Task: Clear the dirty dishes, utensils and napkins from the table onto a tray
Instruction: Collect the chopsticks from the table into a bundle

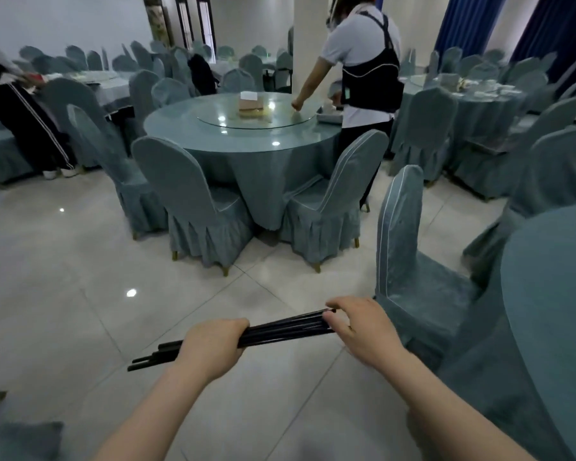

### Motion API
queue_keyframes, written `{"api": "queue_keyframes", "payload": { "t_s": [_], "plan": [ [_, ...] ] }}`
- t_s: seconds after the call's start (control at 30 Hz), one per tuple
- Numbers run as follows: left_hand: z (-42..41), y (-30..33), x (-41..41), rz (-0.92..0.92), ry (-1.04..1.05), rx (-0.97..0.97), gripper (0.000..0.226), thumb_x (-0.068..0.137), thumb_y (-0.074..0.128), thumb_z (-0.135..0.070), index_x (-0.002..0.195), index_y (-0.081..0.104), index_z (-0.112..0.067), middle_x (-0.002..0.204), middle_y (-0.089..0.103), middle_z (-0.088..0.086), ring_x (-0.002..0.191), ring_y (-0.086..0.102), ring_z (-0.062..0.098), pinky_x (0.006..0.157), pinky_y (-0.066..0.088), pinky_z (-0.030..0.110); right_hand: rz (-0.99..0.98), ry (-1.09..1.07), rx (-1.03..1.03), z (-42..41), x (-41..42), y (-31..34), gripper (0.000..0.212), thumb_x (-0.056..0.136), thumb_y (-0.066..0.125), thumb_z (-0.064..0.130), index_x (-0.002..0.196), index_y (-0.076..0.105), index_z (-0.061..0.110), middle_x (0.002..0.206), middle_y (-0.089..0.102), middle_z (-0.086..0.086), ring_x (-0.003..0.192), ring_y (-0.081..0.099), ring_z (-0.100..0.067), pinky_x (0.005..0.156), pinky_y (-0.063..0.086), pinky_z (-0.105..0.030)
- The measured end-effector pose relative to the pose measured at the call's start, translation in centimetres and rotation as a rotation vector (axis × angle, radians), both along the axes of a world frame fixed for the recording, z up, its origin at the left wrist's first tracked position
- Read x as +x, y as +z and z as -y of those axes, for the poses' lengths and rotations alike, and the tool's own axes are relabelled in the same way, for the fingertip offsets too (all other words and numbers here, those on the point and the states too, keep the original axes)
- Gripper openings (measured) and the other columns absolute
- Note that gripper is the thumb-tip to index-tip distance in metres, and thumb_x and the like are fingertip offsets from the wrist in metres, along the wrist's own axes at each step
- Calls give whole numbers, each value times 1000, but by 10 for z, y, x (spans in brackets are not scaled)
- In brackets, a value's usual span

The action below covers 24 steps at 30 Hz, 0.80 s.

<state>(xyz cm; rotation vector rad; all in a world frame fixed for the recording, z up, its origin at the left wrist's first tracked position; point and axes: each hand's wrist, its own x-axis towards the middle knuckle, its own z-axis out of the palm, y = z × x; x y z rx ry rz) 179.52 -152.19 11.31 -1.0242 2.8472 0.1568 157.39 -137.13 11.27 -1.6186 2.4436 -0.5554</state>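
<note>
Both hands hold one bundle of black chopsticks (280, 331) over the tiled floor (64, 277): left hand (213, 347) fisted around it, right hand (359, 327) pinching its end.

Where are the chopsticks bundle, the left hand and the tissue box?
chopsticks bundle (280, 332): head view, mid-shaft between the hands.
left hand (210, 347): head view, back of the hand, closed around the bundle.
tissue box (250, 103): head view, front face, on the glass turntable.
</note>
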Motion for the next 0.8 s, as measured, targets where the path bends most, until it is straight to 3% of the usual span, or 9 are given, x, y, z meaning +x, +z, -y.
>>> {"api": "queue_keyframes", "payload": {
  "t_s": [0.1,0.17,0.23,0.4,0.53,0.63,0.8],
  "plan": [
    [59,-4,-40,-34,-23,21,8,93,46,-34,93,50,-28,71,48,-10,70,52,18,57,38,29,368,-295,-184,40,-44,-17,34,97,39,42,96,66,22,94,69,5,92,62,-17,86,49,-39],
    [101,-9,-73,-34,-78,14,9,93,46,-35,94,52,-27,80,58,-6,72,54,20,57,38,30,630,-394,-324,76,-66,-23,33,101,36,34,98,66,21,99,69,2,97,63,-15,92,49,-38],
    [138,-13,-108,-43,-130,-2,10,93,46,-35,95,52,-27,89,63,-2,77,58,23,56,35,30,762,-431,-418,113,-80,-25,34,103,31,29,99,64,25,106,69,1,100,63,-10,94,48,-33],
    [207,-20,-190,-60,-277,48,7,93,45,-27,96,51,-24,94,64,0,86,61,25,62,40,33,787,-512,-437,182,-118,-24,32,103,29,36,107,61,38,113,63,14,109,56,1,101,42,-29],
    [252,-17,-263,-76,-405,46,9,93,46,-31,96,51,-25,93,64,-1,84,61,24,60,38,31,745,-686,-523,213,-171,-23,36,103,30,35,126,56,28,129,57,6,123,48,-9,110,35,-34],
    [273,-14,-323,-85,-489,49,12,93,46,-35,98,52,-26,95,64,-1,87,61,24,60,37,31,794,-808,-618,229,-223,-22,41,103,30,37,135,50,23,138,48,9,129,40,-6,110,28,-26],
    [313,-2,-441,-119,-595,-40,10,92,49,-34,95,49,-25,92,64,-1,84,61,25,59,34,31,803,-825,-685,252,-329,-24,38,101,26,46,122,57,40,134,52,12,124,45,-4,100,29,-20]
  ]
}}
